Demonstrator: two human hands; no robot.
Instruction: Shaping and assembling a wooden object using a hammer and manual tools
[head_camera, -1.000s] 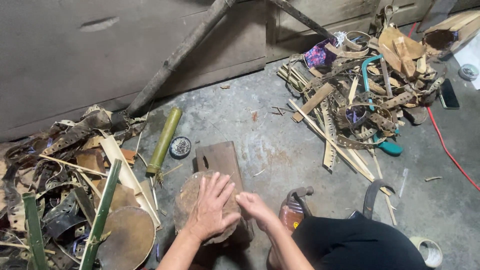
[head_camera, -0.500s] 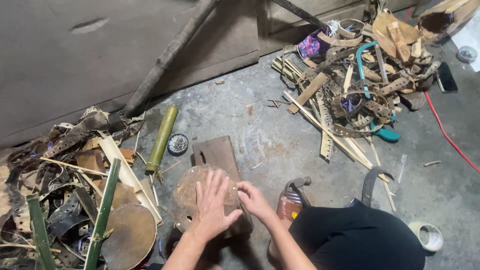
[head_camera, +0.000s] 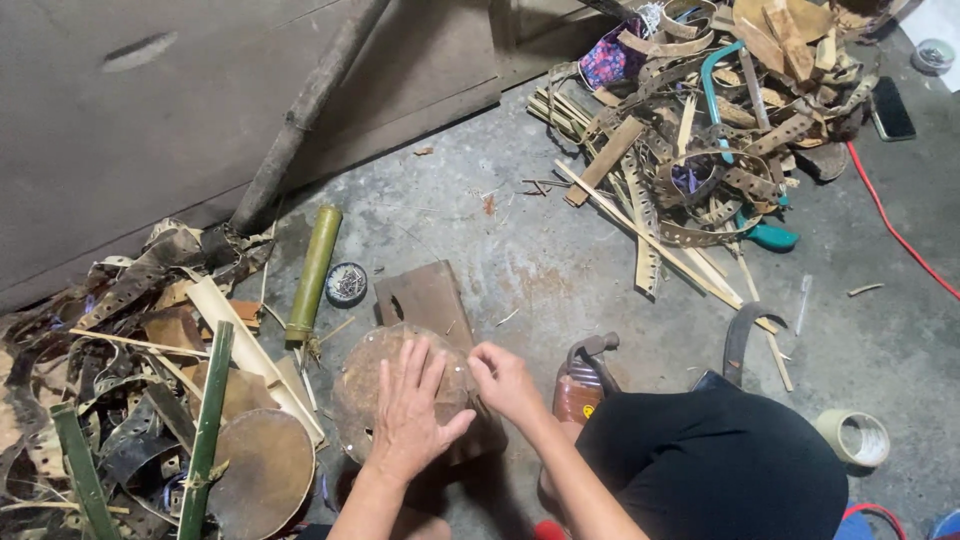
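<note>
Grey concrete floor (head_camera: 520, 260) beside a dark wall, scrap strips heaped left and right, round brown disc (head_camera: 365, 385) on a wooden block (head_camera: 425, 295), left hand (head_camera: 410, 420) spread flat on the disc, right hand (head_camera: 505, 380) fingertips pinched together at its edge

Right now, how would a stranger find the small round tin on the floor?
Start at the long pole leaning on the wall. Below it lies a green bamboo tube; the small round tin sits just right of it, the only dark dish with small metal pieces inside.
</note>
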